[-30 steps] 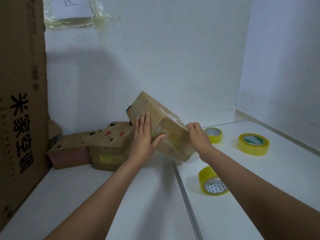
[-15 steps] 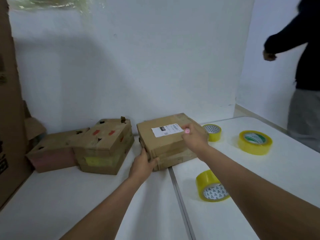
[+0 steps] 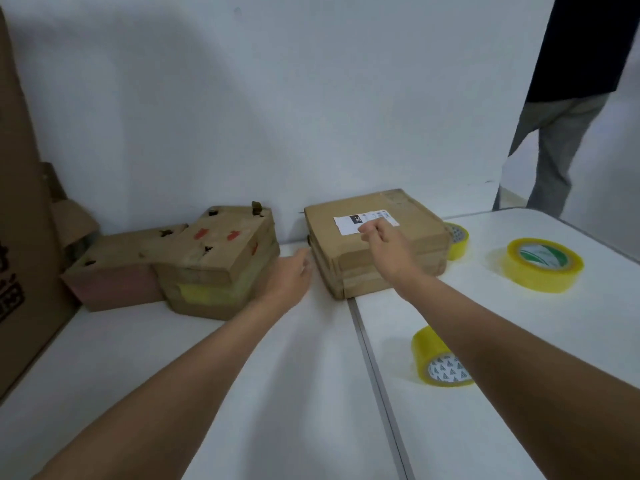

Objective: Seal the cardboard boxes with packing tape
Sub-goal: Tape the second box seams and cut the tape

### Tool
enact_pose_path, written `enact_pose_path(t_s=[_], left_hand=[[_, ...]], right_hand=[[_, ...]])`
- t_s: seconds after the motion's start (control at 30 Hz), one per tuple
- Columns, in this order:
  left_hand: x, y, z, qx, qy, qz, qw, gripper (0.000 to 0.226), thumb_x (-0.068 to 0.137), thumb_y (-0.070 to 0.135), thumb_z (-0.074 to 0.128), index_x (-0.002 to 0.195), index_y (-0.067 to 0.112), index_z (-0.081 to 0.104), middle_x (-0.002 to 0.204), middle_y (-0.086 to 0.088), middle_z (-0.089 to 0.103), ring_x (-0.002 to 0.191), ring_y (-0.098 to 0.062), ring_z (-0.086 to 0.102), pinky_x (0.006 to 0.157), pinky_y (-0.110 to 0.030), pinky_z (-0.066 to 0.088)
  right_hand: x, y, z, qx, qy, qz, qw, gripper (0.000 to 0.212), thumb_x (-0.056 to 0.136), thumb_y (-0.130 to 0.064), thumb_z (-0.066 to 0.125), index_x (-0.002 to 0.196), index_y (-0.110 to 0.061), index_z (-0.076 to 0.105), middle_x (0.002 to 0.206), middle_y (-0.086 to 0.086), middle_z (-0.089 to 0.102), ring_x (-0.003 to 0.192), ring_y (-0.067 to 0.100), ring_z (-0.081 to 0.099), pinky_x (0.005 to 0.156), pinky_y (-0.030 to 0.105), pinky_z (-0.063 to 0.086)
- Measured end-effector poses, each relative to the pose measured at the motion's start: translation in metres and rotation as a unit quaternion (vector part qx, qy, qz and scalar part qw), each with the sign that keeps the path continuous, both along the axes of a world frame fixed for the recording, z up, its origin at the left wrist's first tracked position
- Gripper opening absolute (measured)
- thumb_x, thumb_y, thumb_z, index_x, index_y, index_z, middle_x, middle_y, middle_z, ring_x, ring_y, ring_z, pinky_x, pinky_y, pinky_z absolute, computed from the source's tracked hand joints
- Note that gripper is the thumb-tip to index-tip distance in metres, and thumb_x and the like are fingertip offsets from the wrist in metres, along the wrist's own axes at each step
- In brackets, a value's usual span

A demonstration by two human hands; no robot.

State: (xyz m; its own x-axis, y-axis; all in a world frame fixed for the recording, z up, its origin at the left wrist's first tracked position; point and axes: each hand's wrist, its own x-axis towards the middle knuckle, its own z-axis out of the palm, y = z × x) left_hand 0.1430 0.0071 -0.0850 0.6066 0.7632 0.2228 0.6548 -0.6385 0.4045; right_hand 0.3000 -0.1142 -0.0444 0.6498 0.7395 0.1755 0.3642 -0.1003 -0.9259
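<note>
White walls close in a corner behind two white tabletop [image 3: 214,393] sections that meet along a grey seam, and I'm looking down my two bare arms toward the boxes at the back. Dead ahead, the labelled cardboard box [image 3: 349,251] lies flat across the seam, white shipping label up. My right hand [image 3: 388,245] hovers over its top, fingers loosely curled near the label, the grip holding nothing that I can see; whether the fingertips touch the cardboard I can't tell. My left hand [image 3: 289,278] sits just beside the box's left face, fingers relaxed, apart from it or barely brushing. To the left, a battered box with red marks [image 3: 221,258] leans against a flatter pinkish box [image 3: 114,282], and a tall carton [image 3: 24,237] stands at the edge. Three yellow tape rolls are out: one on its edge near my right forearm [image 3: 438,358], a wide one lying flat [image 3: 545,265], and a small one behind the labelled box [image 3: 457,239]. Someone in dark top and grey trousers [image 3: 568,98] stands at far right. I read this as the box just placed, tape not yet in hand. Next I'd reach for the nearest roll and find its free end.
</note>
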Motion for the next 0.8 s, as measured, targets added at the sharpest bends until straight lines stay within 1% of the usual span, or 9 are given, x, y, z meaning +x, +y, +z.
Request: enact_pose_path(t_s=[0.07, 0.13, 0.17, 0.27, 0.37, 0.47, 0.57, 0.63, 0.8], left_hand=[[-0.027, 0.014, 0.007, 0.089, -0.036, -0.022, 0.995, 0.039, 0.100, 0.022, 0.049, 0.138, 0.015, 0.050, 0.128, -0.011, 0.062, 0.108, -0.030, 0.060, 0.093, -0.041, 0.050], [-0.054, 0.032, 0.014, 0.187, 0.006, 0.008, 0.982, 0.050, 0.098, 0.024, 0.053, 0.144, 0.009, 0.042, 0.141, -0.014, 0.050, 0.126, -0.032, 0.049, 0.105, -0.043, 0.039], [-0.065, 0.041, 0.020, 0.197, 0.054, 0.045, 0.978, 0.058, 0.098, 0.030, 0.053, 0.148, 0.007, 0.036, 0.148, -0.016, 0.042, 0.133, -0.034, 0.041, 0.109, -0.045, 0.032], [-0.088, 0.056, 0.033, 0.121, 0.218, 0.128, 0.960, 0.078, 0.097, 0.052, 0.045, 0.154, 0.008, 0.015, 0.160, -0.013, 0.021, 0.148, -0.030, 0.017, 0.119, -0.049, 0.010], [-0.094, 0.049, 0.039, 0.162, 0.285, 0.111, 0.938, 0.079, 0.095, 0.059, 0.039, 0.155, 0.011, 0.019, 0.161, -0.007, 0.023, 0.151, -0.023, 0.009, 0.116, -0.058, -0.009], [-0.102, 0.029, 0.040, 0.180, 0.283, 0.082, 0.939, 0.077, 0.092, 0.058, 0.042, 0.153, 0.013, 0.026, 0.159, -0.005, 0.027, 0.151, -0.022, 0.002, 0.112, -0.060, -0.016], [-0.124, 0.010, 0.037, 0.118, 0.234, 0.044, 0.964, 0.079, 0.089, 0.055, 0.049, 0.155, 0.024, 0.020, 0.163, 0.002, 0.017, 0.151, -0.016, -0.004, 0.112, -0.059, -0.019], [-0.144, -0.005, 0.036, 0.057, 0.165, 0.025, 0.984, 0.080, 0.086, 0.051, 0.056, 0.155, 0.035, 0.018, 0.163, 0.010, 0.014, 0.151, -0.012, -0.001, 0.113, -0.058, -0.019], [-0.179, -0.049, 0.035, 0.011, 0.095, 0.004, 0.995, 0.067, 0.088, 0.032, 0.063, 0.147, 0.045, 0.033, 0.158, 0.013, 0.027, 0.149, -0.008, 0.012, 0.118, -0.053, -0.012]], right_hand=[[-0.009, 0.002, -0.003, 0.011, 0.011, 0.007, 1.000, 0.024, 0.101, -0.027, 0.041, 0.105, -0.021, 0.063, 0.106, 0.006, 0.068, 0.088, 0.015, 0.055, 0.070, 0.023, 0.041], [-0.020, 0.003, -0.007, 0.009, 0.009, 0.009, 1.000, 0.024, 0.101, -0.025, 0.042, 0.106, -0.019, 0.064, 0.105, 0.006, 0.069, 0.086, 0.013, 0.055, 0.067, 0.022, 0.040], [-0.026, 0.004, -0.009, 0.006, 0.009, 0.013, 1.000, 0.024, 0.101, -0.024, 0.041, 0.106, -0.019, 0.064, 0.105, 0.006, 0.069, 0.085, 0.013, 0.055, 0.065, 0.023, 0.040], [-0.042, 0.006, -0.009, -0.001, 0.019, 0.024, 1.000, 0.025, 0.102, -0.026, 0.041, 0.105, -0.018, 0.064, 0.106, 0.002, 0.070, 0.082, 0.012, 0.056, 0.067, 0.024, 0.043], [-0.054, 0.004, -0.005, 0.003, 0.022, 0.028, 0.999, 0.025, 0.100, -0.026, 0.043, 0.103, -0.014, 0.064, 0.105, 0.005, 0.071, 0.089, 0.022, 0.060, 0.085, 0.036, 0.049], [-0.065, -0.005, -0.006, 0.013, 0.027, 0.028, 0.999, 0.023, 0.099, -0.025, 0.046, 0.099, -0.011, 0.064, 0.098, 0.011, 0.070, 0.096, 0.031, 0.063, 0.091, 0.049, 0.049], [-0.083, -0.020, -0.014, 0.009, 0.033, 0.046, 0.998, 0.019, 0.100, -0.024, 0.045, 0.094, -0.020, 0.062, 0.096, 0.001, 0.071, 0.101, 0.018, 0.065, 0.090, 0.043, 0.052], [-0.094, -0.032, -0.021, 0.014, 0.043, 0.048, 0.998, 0.019, 0.101, -0.020, 0.044, 0.097, -0.020, 0.062, 0.099, 0.003, 0.070, 0.101, 0.018, 0.065, 0.091, 0.043, 0.052], [-0.115, -0.070, -0.032, 0.018, 0.046, 0.026, 0.998, 0.021, 0.101, -0.021, 0.042, 0.106, -0.018, 0.062, 0.103, 0.005, 0.066, 0.099, 0.020, 0.063, 0.090, 0.047, 0.053]])
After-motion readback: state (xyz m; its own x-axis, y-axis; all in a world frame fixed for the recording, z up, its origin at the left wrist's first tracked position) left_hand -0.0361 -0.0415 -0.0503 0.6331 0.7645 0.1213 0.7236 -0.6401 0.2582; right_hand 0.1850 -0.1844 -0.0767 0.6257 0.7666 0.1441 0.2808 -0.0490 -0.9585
